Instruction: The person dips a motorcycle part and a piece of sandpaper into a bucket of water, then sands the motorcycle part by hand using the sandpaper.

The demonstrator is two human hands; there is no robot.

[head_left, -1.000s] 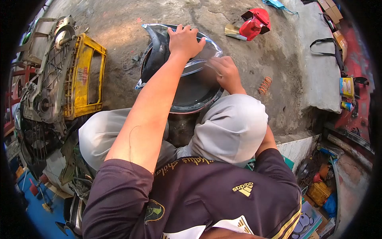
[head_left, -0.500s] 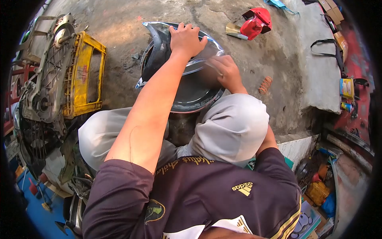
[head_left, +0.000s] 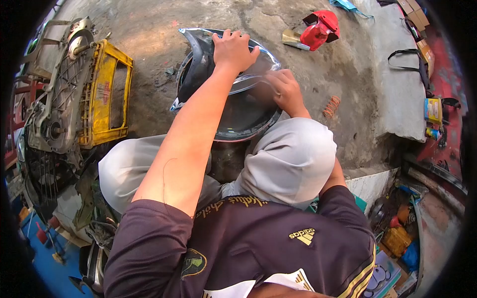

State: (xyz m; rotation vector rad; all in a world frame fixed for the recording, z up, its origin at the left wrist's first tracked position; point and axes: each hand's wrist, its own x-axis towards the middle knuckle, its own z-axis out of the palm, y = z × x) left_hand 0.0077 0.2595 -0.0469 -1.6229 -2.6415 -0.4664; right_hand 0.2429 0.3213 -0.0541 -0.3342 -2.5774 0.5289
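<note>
A black curved body panel point(head_left: 197, 65) with shiny silver-blue edges lies across a round dark basin point(head_left: 242, 134) between my knees. My left hand point(head_left: 232, 50) grips the panel from above, its fingers over the far edge and the thumb out to the right. At the panel's right end, my right hand point(head_left: 286, 92) is closed with curled fingers; the fingertips are smeared, and what they hold, if anything, is hidden. The dark inside of the basin shows below the panel.
A yellow crate point(head_left: 110, 94) stands at the left beside a metal engine casing point(head_left: 54, 114). On the concrete floor lie a red part point(head_left: 320, 31) and a rusty coil spring point(head_left: 331, 106). A raised ledge point(head_left: 401, 99) runs along the right, with cans point(head_left: 433, 111) beyond.
My right hand has shifted slightly right and down along the panel's end. The left hand stays on the panel, which has barely moved.
</note>
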